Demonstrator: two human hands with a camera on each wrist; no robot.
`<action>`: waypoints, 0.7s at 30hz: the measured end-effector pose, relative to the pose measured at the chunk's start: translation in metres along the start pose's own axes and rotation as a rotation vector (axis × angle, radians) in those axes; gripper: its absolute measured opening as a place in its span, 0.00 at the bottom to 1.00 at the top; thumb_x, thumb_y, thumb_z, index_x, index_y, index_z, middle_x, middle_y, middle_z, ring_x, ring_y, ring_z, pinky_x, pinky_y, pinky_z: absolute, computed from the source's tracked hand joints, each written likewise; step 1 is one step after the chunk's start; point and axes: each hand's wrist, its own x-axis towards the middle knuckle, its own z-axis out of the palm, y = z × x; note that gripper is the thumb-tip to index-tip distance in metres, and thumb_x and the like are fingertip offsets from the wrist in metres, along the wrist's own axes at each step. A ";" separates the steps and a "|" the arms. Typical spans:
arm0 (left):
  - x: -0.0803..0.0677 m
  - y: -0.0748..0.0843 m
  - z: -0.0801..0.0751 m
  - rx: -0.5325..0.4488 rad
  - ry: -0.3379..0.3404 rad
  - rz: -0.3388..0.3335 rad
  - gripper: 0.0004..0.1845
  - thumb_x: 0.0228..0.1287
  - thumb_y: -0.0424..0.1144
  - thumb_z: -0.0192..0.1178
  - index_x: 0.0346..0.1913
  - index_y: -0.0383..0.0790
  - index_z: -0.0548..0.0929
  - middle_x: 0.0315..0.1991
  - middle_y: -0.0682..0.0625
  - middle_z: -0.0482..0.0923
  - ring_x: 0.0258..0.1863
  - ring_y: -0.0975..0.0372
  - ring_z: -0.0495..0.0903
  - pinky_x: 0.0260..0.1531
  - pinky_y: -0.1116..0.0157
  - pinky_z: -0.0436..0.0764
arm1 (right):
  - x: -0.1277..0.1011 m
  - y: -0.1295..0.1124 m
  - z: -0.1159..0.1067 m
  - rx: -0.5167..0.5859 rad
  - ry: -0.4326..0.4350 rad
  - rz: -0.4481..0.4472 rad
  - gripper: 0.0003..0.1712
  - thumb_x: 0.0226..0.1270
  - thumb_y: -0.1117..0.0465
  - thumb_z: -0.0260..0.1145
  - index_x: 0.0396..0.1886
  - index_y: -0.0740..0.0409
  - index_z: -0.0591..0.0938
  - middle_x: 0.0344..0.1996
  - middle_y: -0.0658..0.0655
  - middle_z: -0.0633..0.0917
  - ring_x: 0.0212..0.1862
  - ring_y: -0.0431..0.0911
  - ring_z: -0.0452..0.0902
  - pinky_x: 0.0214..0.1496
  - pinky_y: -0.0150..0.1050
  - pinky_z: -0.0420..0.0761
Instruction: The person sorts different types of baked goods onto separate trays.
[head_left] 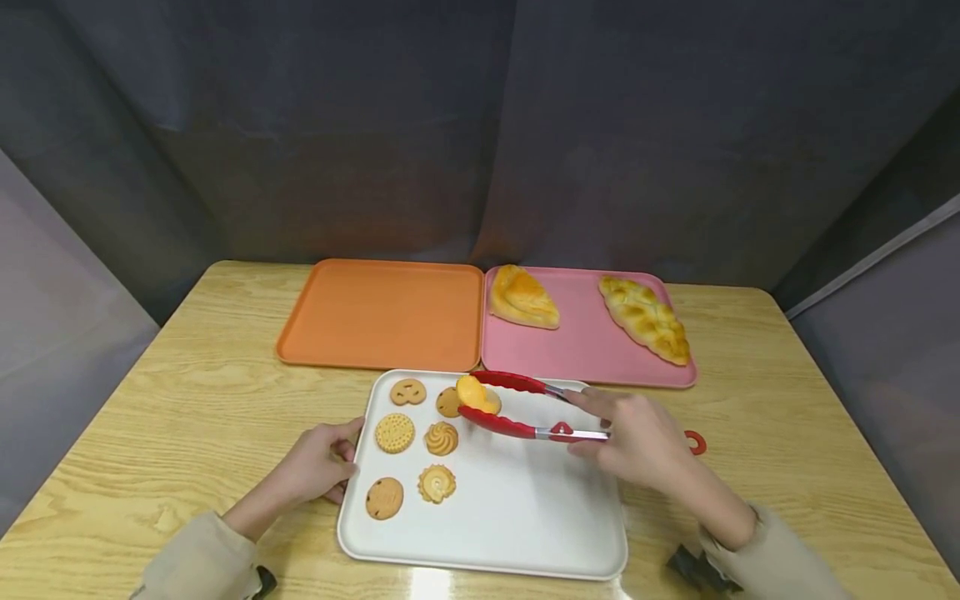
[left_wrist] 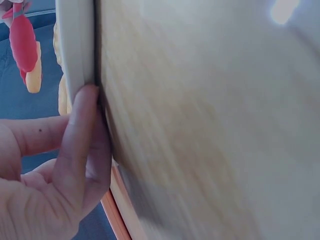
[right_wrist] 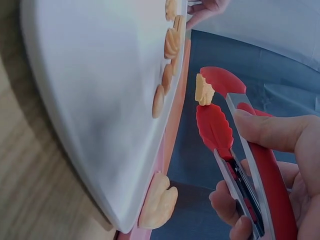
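My right hand (head_left: 637, 437) grips red-tipped metal tongs (head_left: 517, 407) over the white tray (head_left: 525, 517). The tongs pinch a yellow cookie (head_left: 471, 391) lifted above the tray's far edge; in the right wrist view the tongs (right_wrist: 220, 115) hold that cookie (right_wrist: 203, 91) clear of the tray (right_wrist: 90, 90). My left hand (head_left: 318, 462) rests against the tray's left rim, fingers (left_wrist: 80, 135) pressed on the rim (left_wrist: 75, 45). Several cookies (head_left: 408, 450) lie in the tray's left part.
An orange tray (head_left: 382, 312) lies behind on the left, bare. A pink tray (head_left: 588, 333) on the right bears a triangular pastry (head_left: 522, 297) and a braided loaf (head_left: 645, 318). A red ring (head_left: 697, 442) lies right of my right hand. Dark curtains surround the wooden table (head_left: 187, 417).
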 end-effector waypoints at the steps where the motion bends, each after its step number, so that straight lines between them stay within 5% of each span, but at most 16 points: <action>1: 0.000 0.000 0.000 -0.001 0.000 0.003 0.34 0.48 0.15 0.54 0.64 0.25 0.61 0.25 0.44 0.66 0.13 0.60 0.71 0.11 0.60 0.79 | 0.002 0.000 0.000 -0.001 0.006 -0.003 0.32 0.35 0.57 0.79 0.48 0.53 0.83 0.32 0.51 0.85 0.18 0.37 0.62 0.14 0.28 0.62; 12: 0.000 -0.001 -0.002 0.011 -0.015 0.030 0.34 0.49 0.16 0.54 0.63 0.24 0.61 0.25 0.44 0.67 0.13 0.60 0.72 0.11 0.61 0.79 | 0.021 -0.002 -0.006 0.000 0.042 -0.056 0.32 0.36 0.56 0.79 0.49 0.56 0.82 0.40 0.59 0.84 0.20 0.40 0.70 0.15 0.29 0.64; 21: 0.000 -0.002 -0.002 0.003 -0.020 0.037 0.34 0.49 0.15 0.54 0.63 0.24 0.62 0.25 0.44 0.67 0.13 0.60 0.71 0.11 0.60 0.79 | 0.044 -0.004 -0.008 0.019 0.044 -0.050 0.32 0.37 0.57 0.78 0.49 0.57 0.82 0.37 0.57 0.84 0.17 0.39 0.64 0.14 0.30 0.66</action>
